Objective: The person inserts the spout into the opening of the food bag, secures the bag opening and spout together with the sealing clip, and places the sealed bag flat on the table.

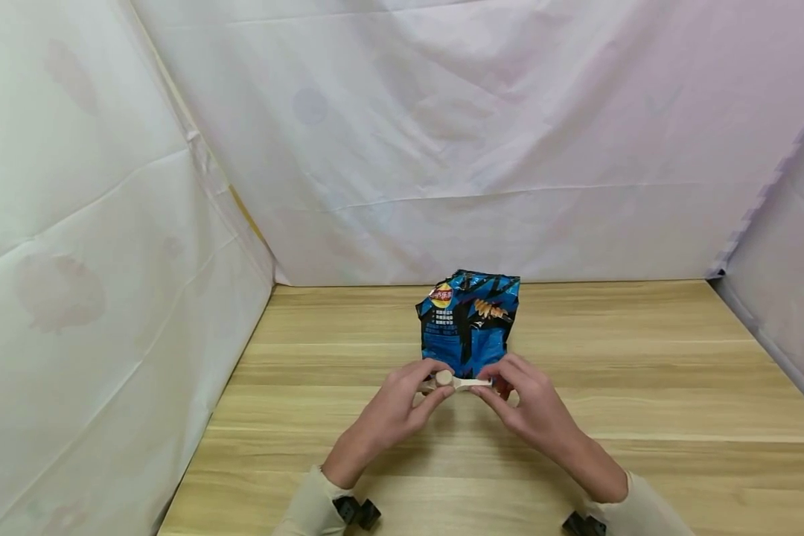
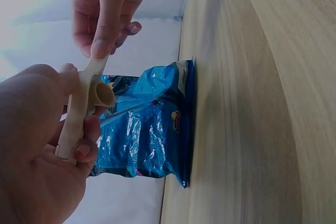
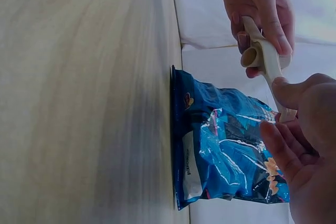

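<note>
Both hands hold a cream plastic bag clip with a short round spout (image 2: 104, 94) in front of a blue chip bag (image 1: 465, 335). My left hand (image 1: 390, 408) grips the clip (image 3: 272, 62) around its spout end, fingers curled beneath and thumb on top. At the clip's other end, my right hand (image 1: 537, 398) pinches the narrow bar between thumb and fingertips. The bag stands upright on its bottom edge just behind the clip, its foil creased and shiny. In both wrist views the clip overlaps the bag's upper part.
A light wood-grain table (image 1: 643, 372) lies under the hands and bag. White cloth walls (image 1: 442, 134) enclose it at the back and both sides. Small black devices (image 1: 356, 512) sit at the cuffs of the pale sleeves (image 1: 311, 506).
</note>
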A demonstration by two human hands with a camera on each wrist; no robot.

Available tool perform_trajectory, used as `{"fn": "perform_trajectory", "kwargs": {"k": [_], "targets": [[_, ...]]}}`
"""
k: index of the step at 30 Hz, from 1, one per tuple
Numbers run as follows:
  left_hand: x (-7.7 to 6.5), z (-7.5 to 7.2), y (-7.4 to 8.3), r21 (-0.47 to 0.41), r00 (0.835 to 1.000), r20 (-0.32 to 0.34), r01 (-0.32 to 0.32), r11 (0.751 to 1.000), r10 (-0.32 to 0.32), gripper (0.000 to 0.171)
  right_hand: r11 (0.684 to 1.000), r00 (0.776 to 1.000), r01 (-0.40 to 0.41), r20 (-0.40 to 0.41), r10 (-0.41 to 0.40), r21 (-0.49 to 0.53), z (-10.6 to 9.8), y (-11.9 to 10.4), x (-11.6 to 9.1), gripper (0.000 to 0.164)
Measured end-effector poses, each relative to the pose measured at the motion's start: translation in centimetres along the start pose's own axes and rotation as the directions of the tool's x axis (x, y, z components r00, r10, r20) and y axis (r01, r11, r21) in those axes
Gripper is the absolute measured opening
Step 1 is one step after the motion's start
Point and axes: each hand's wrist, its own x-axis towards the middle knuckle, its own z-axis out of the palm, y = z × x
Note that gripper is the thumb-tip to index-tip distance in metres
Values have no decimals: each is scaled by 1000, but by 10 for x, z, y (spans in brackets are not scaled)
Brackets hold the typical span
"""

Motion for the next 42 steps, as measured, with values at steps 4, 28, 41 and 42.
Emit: {"fn": "perform_trajectory", "kwargs": {"k": [4, 28, 41, 42], "targets": [[-1, 0, 0, 23, 1000, -10, 13, 1000, -12, 24, 1000, 1000, 3, 5, -3, -8, 3, 0, -1, 28], [-2, 2, -1, 31, 994, -95, 60, 998, -57, 25, 999, 999, 31, -33, -31, -16, -1, -5, 1, 35], [-5, 3, -4, 19, 990, -111, 94, 995, -91, 22, 996, 1000, 11, 3, -11, -88, -3, -9, -9, 37], [-6, 3, -4, 22, 989, -114, 99, 995, -96, 21, 996, 1000, 9, 9, -8, -84, -3, -10, -10, 36]]}}
